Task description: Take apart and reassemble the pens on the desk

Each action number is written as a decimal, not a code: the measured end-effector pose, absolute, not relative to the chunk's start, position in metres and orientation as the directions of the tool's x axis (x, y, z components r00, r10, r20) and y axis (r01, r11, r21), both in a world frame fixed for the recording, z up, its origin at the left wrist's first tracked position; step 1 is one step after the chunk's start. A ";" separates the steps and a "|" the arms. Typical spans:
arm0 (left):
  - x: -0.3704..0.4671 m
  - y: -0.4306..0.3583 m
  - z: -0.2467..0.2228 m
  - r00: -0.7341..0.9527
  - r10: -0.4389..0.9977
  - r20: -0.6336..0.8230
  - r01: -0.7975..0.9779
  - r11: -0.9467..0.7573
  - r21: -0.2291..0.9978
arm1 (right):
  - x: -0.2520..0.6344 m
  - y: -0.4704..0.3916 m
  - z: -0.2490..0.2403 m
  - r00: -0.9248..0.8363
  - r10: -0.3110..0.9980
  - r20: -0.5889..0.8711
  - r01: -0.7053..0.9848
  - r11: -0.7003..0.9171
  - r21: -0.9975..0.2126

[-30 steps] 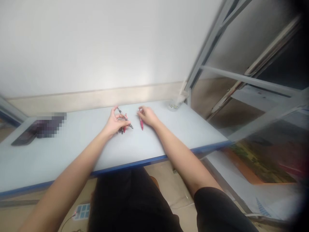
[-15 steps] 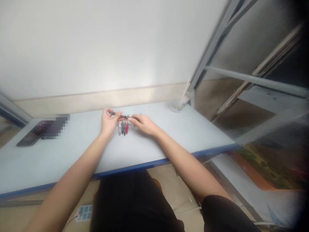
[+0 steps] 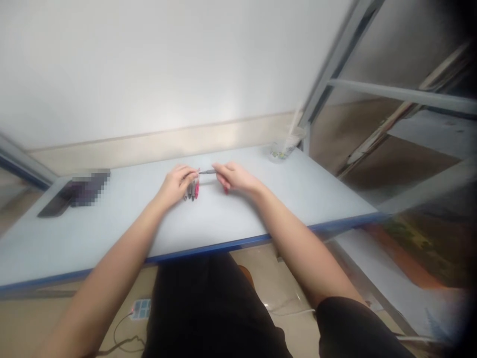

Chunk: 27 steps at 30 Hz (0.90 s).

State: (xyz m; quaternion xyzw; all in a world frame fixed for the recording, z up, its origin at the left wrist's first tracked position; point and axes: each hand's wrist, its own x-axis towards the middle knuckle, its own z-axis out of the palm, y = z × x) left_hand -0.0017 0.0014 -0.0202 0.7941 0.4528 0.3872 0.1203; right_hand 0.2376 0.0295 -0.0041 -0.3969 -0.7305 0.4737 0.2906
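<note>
Between my hands a thin grey pen [image 3: 207, 172] is held level above the table. My left hand [image 3: 178, 183] pinches its thin left end, fingers closed. The right end sits in the closed fingers of my right hand [image 3: 234, 177]. Below my left hand, dark pens [image 3: 191, 191] and a red pen [image 3: 197, 191] lie side by side on the white table [image 3: 208, 219], their upper parts partly hidden by the fingers. A small red object [image 3: 225, 190] shows just under my right hand; whether it is held is unclear.
Dark flat objects [image 3: 55, 201], partly pixelated, lie at the table's left. A clear patterned cup [image 3: 278, 151] with a pale stick stands at the back right, near a metal frame [image 3: 335, 64]. A power strip [image 3: 140, 309] is on the floor.
My right hand has moved away from my left, and the grey pen now spans the gap between them. My left hand has turned over, covering more of the row of pens. The view has shifted slightly.
</note>
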 end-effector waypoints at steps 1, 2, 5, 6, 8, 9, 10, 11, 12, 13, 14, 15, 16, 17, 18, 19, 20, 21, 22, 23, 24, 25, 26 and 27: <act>-0.003 0.002 -0.019 0.321 0.807 0.496 0.643 -0.570 0.512 | 0.238 0.029 -0.004 -0.532 0.845 0.049 0.315 0.251 -0.916; -0.004 0.001 -0.017 0.348 0.802 0.485 0.659 -0.577 0.482 | 0.238 0.029 -0.004 -0.540 0.840 0.050 0.321 0.261 -0.911; -0.004 -0.005 -0.011 0.400 0.805 0.438 0.703 -0.576 0.417 | 0.239 0.029 -0.004 -0.553 0.831 0.056 0.339 0.287 -0.896; -0.003 -0.008 -0.009 0.421 0.811 0.406 0.711 -0.574 0.407 | 0.240 0.029 -0.004 -0.561 0.825 0.062 0.348 0.303 -0.887; 0.000 -0.014 -0.006 0.455 0.827 0.331 0.711 -0.561 0.424 | 0.243 0.030 -0.002 -0.596 0.800 0.066 0.368 0.346 -0.863; 0.001 -0.016 -0.004 0.463 0.838 0.290 0.711 -0.546 0.443 | 0.245 0.030 -0.001 -0.617 0.785 0.061 0.380 0.365 -0.850; 0.003 -0.018 -0.004 0.466 0.848 0.252 0.709 -0.529 0.466 | 0.247 0.030 0.000 -0.632 0.774 0.047 0.395 0.373 -0.839; 0.004 -0.019 -0.004 0.467 0.856 0.220 0.706 -0.511 0.490 | 0.249 0.030 0.002 -0.640 0.768 0.027 0.413 0.374 -0.831; 0.004 -0.020 -0.004 0.467 0.863 0.195 0.702 -0.496 0.512 | 0.251 0.030 0.003 -0.644 0.765 0.008 0.429 0.371 -0.824; 0.005 -0.020 -0.005 0.466 0.867 0.176 0.695 -0.482 0.533 | 0.253 0.031 0.004 -0.649 0.761 -0.010 0.443 0.367 -0.818; 0.005 -0.019 -0.006 0.465 0.871 0.159 0.688 -0.468 0.555 | 0.254 0.031 0.004 -0.655 0.755 -0.025 0.452 0.365 -0.814; 0.005 -0.018 -0.007 0.462 0.876 0.141 0.680 -0.452 0.577 | 0.254 0.031 0.004 -0.660 0.750 -0.034 0.458 0.366 -0.810; 0.006 -0.018 -0.008 0.455 0.882 0.124 0.673 -0.431 0.601 | 0.253 0.031 0.004 -0.659 0.751 -0.033 0.460 0.368 -0.808; 0.006 -0.017 -0.009 0.444 0.889 0.112 0.663 -0.409 0.627 | 0.252 0.030 0.004 -0.649 0.760 -0.018 0.453 0.367 -0.812; 0.007 -0.017 -0.010 0.432 0.896 0.105 0.647 -0.390 0.655 | 0.250 0.029 0.003 -0.632 0.775 0.009 0.435 0.363 -0.824; 0.008 -0.017 -0.010 0.422 0.900 0.108 0.626 -0.375 0.684 | 0.247 0.028 0.003 -0.609 0.792 0.044 0.401 0.355 -0.845; 0.009 -0.018 -0.010 0.412 0.903 0.119 0.602 -0.368 0.709 | 0.244 0.027 0.001 -0.589 0.804 0.077 0.353 0.342 -0.871; 0.010 -0.019 -0.010 0.406 0.904 0.134 0.581 -0.368 0.726 | 0.241 0.025 0.000 -0.577 0.811 0.099 0.297 0.321 -0.899; 0.011 -0.021 -0.009 0.400 0.904 0.149 0.571 -0.373 0.731 | 0.238 0.024 -0.001 -0.571 0.814 0.108 0.242 0.293 -0.925; 0.013 -0.023 -0.008 0.395 0.904 0.163 0.579 -0.383 0.720 | 0.234 0.023 -0.003 -0.569 0.816 0.100 0.200 0.256 -0.946; 0.014 -0.025 -0.008 0.388 0.904 0.179 0.602 -0.396 0.693 | 0.232 0.022 -0.005 -0.556 0.827 0.085 0.174 0.216 -0.961; 0.016 -0.026 -0.007 0.378 0.904 0.199 0.638 -0.410 0.652 | 0.229 0.022 -0.007 -0.518 0.852 0.079 0.160 0.187 -0.969; 0.017 -0.027 -0.007 0.363 0.904 0.226 0.681 -0.423 0.598 | 0.227 0.023 -0.008 -0.477 0.875 0.084 0.143 0.171 -0.975; 0.019 -0.027 -0.008 0.346 0.900 0.264 0.719 -0.435 0.542 | 0.226 0.024 -0.009 -0.428 0.899 0.091 0.114 0.153 -0.982</act>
